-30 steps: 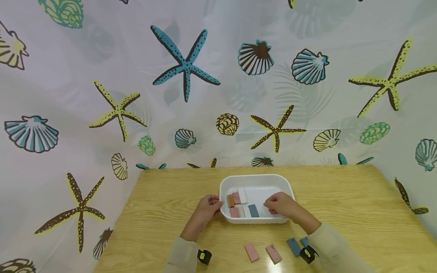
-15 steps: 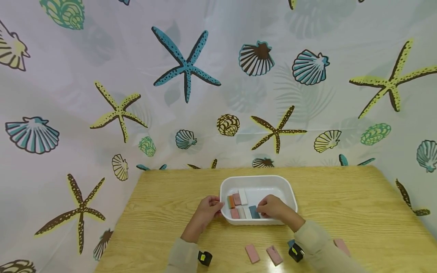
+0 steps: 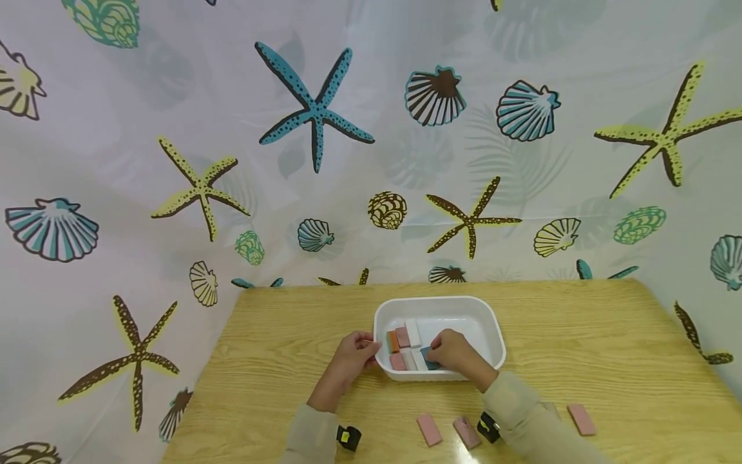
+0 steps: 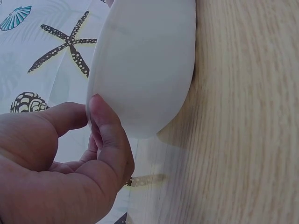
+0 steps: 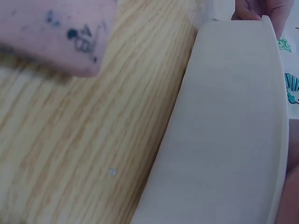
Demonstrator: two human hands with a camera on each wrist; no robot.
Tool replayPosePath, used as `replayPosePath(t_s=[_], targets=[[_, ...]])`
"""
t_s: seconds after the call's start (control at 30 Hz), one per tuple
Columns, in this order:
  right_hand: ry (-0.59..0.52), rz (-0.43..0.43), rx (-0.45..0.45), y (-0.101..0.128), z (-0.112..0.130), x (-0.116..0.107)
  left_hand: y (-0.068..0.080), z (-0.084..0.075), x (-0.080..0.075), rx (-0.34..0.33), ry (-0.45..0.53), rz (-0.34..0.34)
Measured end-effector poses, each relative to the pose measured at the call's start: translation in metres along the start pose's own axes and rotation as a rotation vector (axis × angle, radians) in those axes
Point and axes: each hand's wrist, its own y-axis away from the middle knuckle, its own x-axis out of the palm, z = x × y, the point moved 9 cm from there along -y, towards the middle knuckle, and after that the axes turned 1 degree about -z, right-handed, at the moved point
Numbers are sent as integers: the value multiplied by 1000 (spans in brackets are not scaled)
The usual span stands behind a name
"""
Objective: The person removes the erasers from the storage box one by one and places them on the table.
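Note:
A white tray (image 3: 489, 322) sits mid-table and holds several small blocks: orange (image 3: 392, 341), pink (image 3: 402, 336), white (image 3: 413, 332) and, in the near row, pink (image 3: 397, 361) and white (image 3: 409, 359). My left hand (image 3: 350, 359) grips the tray's left rim, thumb on its outer wall (image 4: 145, 60). My right hand (image 3: 455, 352) reaches inside the tray, its fingers curled down onto a blue block (image 3: 427, 354) in the near row. Most of that block is hidden under the fingers.
Three pink blocks lie on the wooden table (image 3: 290, 335) near its front edge (image 3: 429, 429) (image 3: 466, 432) (image 3: 581, 419); one shows close up in the right wrist view (image 5: 56, 32). A seashell-print curtain (image 3: 313, 116) hangs behind and beside the table.
My right hand has moved left across the tray, from its right part to the blue block. The left hand has stayed on the rim. A pink block at the right has come into view.

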Motion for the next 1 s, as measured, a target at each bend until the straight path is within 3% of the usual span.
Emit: replayPosePath(t_s=[0.3, 0.63, 0.93, 1.0], targets=[[59, 6, -3, 0, 1, 3, 6, -5, 1, -1, 7, -1], [83, -53, -38, 1, 5, 2, 5, -4, 3, 10, 25, 7], [39, -101, -47, 5, 7, -5, -14, 20, -4, -6, 2, -20], [25, -116, -53, 4, 8, -7, -14, 19, -4, -1, -5, -23]])
